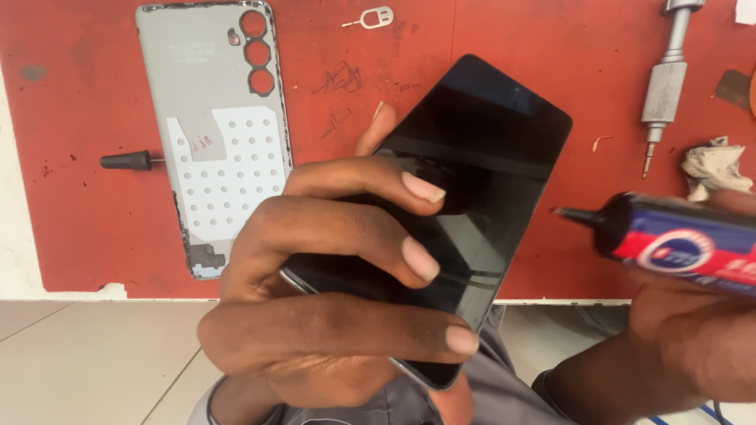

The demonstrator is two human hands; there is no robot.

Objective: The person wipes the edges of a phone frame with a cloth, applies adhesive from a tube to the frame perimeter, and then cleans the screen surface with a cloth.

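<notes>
— What can't you make out?

— My right hand (693,330) is cut off at the frame's right edge, and the glue tube (669,240) it grips runs out of view there too. My left hand (331,291) covers the smartphone's (480,181) lower end.

— And the phone itself?

— Screen up, black and glossy, tilted, clasped in my left fingers (370,248) above the red mat's (94,236) near edge. The tube's black nozzle points at its right side, just beside it, apart.

— The surface?

— A worn, scratched red mat. A grey back cover (216,126) lies inside-up near its far left corner, a black cap (126,160) beside that, a SIM ejector pin (372,17) at the far edge, a screwdriver (665,83) and crumpled tissue (713,165) at the right. Pale floor tiles (94,362) show below.
</notes>
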